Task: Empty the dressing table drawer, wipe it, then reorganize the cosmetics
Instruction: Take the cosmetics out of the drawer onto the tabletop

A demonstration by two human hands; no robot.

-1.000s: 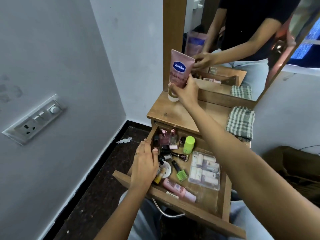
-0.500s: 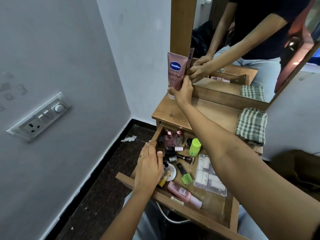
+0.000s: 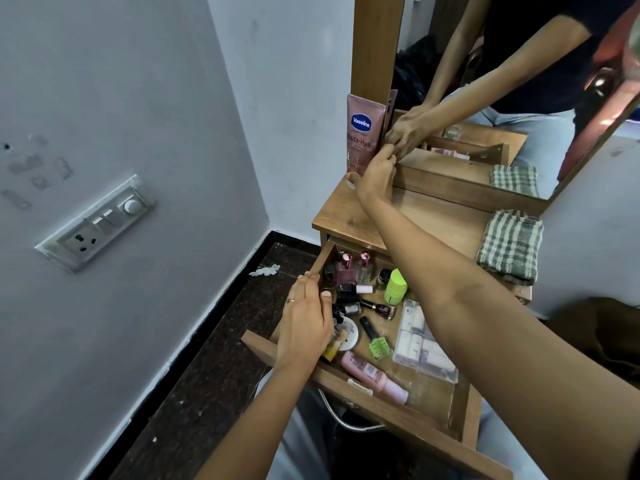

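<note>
We see the wooden worktop (image 3: pixel 433 220) with a checked cloth (image 3: pixel 509 245) folded on its right side. Below it the drawer (image 3: pixel 398 415) stands open, full of cosmetics whose small labels we cannot read. The left hand (image 3: pixel 304 327) rests on the drawer's left wall, fingers straight and pressed together. The right hand (image 3: pixel 375 176) holds the pink tube (image 3: pixel 362 133), which stands cap-down at the worktop's back left corner, with fingers curled round its right edge. On it we read "Vaseline" and "Gluta-Hya".
</note>
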